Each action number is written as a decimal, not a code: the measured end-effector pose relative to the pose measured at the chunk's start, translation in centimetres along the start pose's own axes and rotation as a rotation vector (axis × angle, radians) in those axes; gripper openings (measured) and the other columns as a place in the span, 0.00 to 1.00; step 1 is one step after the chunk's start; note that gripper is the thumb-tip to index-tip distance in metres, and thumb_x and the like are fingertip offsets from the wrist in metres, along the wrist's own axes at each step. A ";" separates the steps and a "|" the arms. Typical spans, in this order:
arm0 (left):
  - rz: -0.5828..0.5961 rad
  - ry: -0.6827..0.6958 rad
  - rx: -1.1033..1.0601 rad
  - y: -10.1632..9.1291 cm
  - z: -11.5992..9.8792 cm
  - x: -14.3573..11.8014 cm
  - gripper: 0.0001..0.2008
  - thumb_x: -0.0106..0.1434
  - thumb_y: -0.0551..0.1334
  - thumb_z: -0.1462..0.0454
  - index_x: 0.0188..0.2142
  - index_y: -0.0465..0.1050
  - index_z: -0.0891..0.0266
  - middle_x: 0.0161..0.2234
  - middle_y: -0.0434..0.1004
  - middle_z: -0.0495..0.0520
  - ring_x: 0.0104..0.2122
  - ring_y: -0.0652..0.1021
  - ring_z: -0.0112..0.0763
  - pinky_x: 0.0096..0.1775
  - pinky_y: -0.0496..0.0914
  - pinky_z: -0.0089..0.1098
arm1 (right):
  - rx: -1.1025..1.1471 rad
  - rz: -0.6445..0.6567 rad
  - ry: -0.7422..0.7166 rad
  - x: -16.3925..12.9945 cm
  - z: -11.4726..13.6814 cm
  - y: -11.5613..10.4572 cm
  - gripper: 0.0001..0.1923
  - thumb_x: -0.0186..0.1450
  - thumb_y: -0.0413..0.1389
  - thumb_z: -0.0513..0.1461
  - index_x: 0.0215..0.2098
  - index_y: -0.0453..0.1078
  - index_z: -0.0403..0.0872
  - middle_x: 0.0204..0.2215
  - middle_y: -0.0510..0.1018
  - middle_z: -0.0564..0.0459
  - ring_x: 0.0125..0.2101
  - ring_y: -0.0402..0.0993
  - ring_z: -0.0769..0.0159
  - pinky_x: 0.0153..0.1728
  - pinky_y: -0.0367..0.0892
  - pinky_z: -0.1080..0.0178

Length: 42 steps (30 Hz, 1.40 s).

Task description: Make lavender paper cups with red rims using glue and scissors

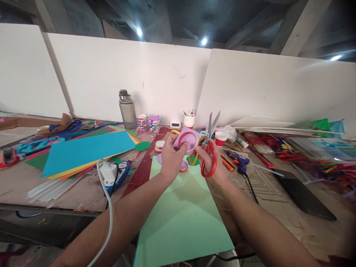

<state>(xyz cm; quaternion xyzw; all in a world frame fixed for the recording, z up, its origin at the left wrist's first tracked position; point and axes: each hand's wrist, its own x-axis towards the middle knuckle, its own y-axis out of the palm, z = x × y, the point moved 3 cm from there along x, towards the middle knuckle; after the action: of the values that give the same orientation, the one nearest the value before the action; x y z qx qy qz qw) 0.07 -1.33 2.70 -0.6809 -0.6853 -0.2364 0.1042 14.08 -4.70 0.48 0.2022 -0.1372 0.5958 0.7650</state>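
Observation:
My left hand (171, 155) is closed on a piece of purple paper (196, 135), with the thumb pressed over a red ring (183, 138) that lies against the paper. The ring looks like a slice of a paper cup. My right hand (213, 161) has red-handled scissors (209, 163) hooked on it, the blades apart and pointing up. Its fingertips also touch the right edge of the purple paper. Just below the hands are a yellow looped handle (194, 160), a green paper disc (191, 159) and another red-and-purple ring piece (183, 166), partly hidden.
A light green sheet (183, 215) lies below my hands. Coloured paper (89, 152), a power strip (119, 176) and glue sticks (52, 189) are left. A bottle (127, 111) and decorated cups (142, 123) stand behind. Right are a red cup (220, 138), glue gun (241, 161) and cutter (227, 162).

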 end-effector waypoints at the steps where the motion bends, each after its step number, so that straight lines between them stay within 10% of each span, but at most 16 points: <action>1: -0.001 0.001 -0.004 0.1 -0.1 -0.1 0.10 0.55 0.68 0.64 0.35 0.68 0.60 0.35 0.73 0.49 0.34 0.74 0.28 0.38 0.70 0.28 | 0.022 -0.004 0.008 0.1 0.0 0.0 0.18 0.62 0.65 0.49 0.42 0.65 0.52 0.31 0.74 0.59 0.29 0.75 0.67 0.34 0.72 0.61; 22: 0.319 -0.436 -0.521 0.3 1.2 1.2 0.26 0.40 0.82 0.64 0.36 0.74 0.63 0.32 0.81 0.49 0.30 0.78 0.26 0.36 0.71 0.28 | -0.098 0.024 -0.132 -0.3 2.8 0.1 0.21 0.59 0.67 0.49 0.46 0.68 0.52 0.34 0.75 0.55 0.36 0.73 0.64 0.41 0.72 0.61; 42: 0.393 -0.485 -0.459 0.4 1.5 1.1 0.23 0.40 0.81 0.65 0.36 0.79 0.65 0.32 0.83 0.53 0.31 0.79 0.30 0.38 0.72 0.32 | -0.137 -0.028 -0.136 0.0 3.0 -0.2 0.17 0.59 0.64 0.46 0.43 0.67 0.52 0.28 0.71 0.58 0.28 0.66 0.67 0.31 0.68 0.63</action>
<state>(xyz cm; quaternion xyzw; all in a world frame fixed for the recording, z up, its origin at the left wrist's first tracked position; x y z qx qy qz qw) 0.65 0.30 2.01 -0.8409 -0.4758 -0.1913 -0.1729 14.39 -6.13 3.10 0.1911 -0.2264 0.5592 0.7743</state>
